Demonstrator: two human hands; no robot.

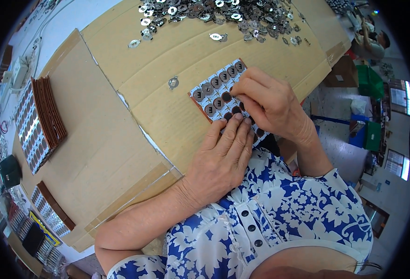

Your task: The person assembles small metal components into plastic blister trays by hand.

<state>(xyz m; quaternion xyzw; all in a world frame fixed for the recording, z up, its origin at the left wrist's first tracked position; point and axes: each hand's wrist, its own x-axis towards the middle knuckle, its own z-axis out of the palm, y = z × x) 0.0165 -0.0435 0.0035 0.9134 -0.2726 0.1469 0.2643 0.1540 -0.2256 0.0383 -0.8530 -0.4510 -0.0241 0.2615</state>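
Note:
A white panel with a brown edge [213, 94] lies at an angle on the cardboard in front of me. Round metal pieces [223, 76] fill its far row and the start of the row beside it. Other spots on it show bare dark circles [227, 96]. My left hand [226, 146] lies flat on the near part of the panel, fingers stretched over several dark circles. Over the panel's right side, my right hand [268, 100] has thumb and forefinger pinched close to the surface. Whatever is between those fingertips is hidden.
A heap of loose metal pieces [223, 16] covers the far cardboard. One single piece [173, 83] lies left of the panel. On the left stand a tall stack of panels [49, 116] and a smaller stack [56, 211]. Another person [372, 44] is at the far right.

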